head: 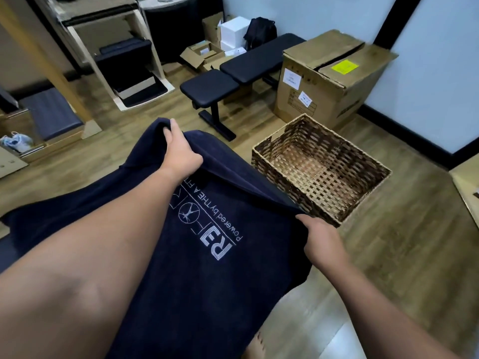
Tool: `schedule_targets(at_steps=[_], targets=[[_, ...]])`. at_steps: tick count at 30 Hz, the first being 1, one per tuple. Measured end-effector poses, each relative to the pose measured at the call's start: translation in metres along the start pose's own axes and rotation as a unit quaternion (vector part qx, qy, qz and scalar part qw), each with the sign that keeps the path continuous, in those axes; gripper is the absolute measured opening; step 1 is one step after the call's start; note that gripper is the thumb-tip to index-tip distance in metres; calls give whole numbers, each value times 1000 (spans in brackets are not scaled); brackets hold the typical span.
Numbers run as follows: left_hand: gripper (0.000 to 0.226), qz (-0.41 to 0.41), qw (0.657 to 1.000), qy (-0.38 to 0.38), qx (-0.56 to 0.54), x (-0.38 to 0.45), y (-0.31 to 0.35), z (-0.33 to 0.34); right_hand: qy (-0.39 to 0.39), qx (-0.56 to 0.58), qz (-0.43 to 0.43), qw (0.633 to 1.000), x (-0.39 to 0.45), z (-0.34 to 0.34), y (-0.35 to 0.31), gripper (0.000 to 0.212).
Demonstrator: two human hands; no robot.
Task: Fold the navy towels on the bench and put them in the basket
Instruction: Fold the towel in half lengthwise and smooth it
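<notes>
Fitness studio storeroom: padded workout bench point(243, 71), wooden reformer frames point(145, 63), cardboard boxes point(324, 79), plank floor point(388, 255).

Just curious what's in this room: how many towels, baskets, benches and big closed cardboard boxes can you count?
Navy towel, held by the left hand and right hand: 1
Wicker basket: 1
Black bench: 1
Big cardboard box: 1
Total: 4

Big cardboard box point(329, 81) with a yellow sticker point(344, 66) sits by the wall. Behind it there's a black backpack point(260, 32), white boxes point(234, 31), and an open carton point(202, 54) on the wood floor point(404, 255).
</notes>
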State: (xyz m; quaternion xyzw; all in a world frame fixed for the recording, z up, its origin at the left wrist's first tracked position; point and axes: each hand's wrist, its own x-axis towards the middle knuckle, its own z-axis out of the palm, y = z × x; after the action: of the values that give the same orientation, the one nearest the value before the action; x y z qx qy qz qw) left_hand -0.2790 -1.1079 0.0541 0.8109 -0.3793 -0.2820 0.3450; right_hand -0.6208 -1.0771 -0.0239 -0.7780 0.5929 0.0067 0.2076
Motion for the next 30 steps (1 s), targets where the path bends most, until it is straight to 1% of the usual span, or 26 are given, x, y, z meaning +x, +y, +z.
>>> schedule_targets(at_steps=[2,4,5,7,8,9,10,11,12,13,15,17,19,21,23,26,28,30], targets=[[110,14,1000,-16,3,10,5,10,-10,-1,14,1000,8,1,7,72],[114,33,998,-48,9,18,3,20,-21,-16,32,999,14,5,15,65],[117,48,996,-71,9,20,-1,25,-36,-37,42,998,15,7,17,59],[120,73,986,-145,31,20,-15,34,-65,-98,76,990,14,10,16,50],[118,78,978,-181,68,19,-24,37,-69,-125,87,986,13,11,12,48],[111,80,968,-205,120,15,-35,40,-61,-148,79,984,11,13,8,47],[100,80,958,-214,175,11,-47,43,-48,-167,52,983,10,17,2,47],[84,78,948,-215,220,7,-57,44,-39,-171,20,984,8,21,-4,48],[69,72,940,-216,254,2,-69,44,-47,-161,-8,986,8,27,-9,51],[62,69,932,-217,281,-4,-81,44,-64,-136,-21,988,8,34,-14,54],[66,67,910,-226,342,-20,-107,42,-88,-93,4,992,10,42,-21,59],[72,54,895,-223,384,-38,-127,34,-76,-88,50,992,14,42,-24,65],[73,36,902,-202,381,-58,-146,24,-82,-105,76,988,16,40,-30,70],[72,19,912,-180,368,-77,-163,15,-94,-123,77,985,15,40,-39,74],[70,6,920,-167,355,-97,-181,4,-110,-135,47,984,7,42,-58,77],[67,1,925,-155,348,-126,-202,-8,-139,-152,-53,977,-13,52,-92,74],[66,-3,927,-148,345,-147,-216,-15,-159,-174,-141,961,-31,64,-118,75],[62,1,924,-139,356,-169,-231,-18,-183,-192,-220,939,-51,78,-140,82]])
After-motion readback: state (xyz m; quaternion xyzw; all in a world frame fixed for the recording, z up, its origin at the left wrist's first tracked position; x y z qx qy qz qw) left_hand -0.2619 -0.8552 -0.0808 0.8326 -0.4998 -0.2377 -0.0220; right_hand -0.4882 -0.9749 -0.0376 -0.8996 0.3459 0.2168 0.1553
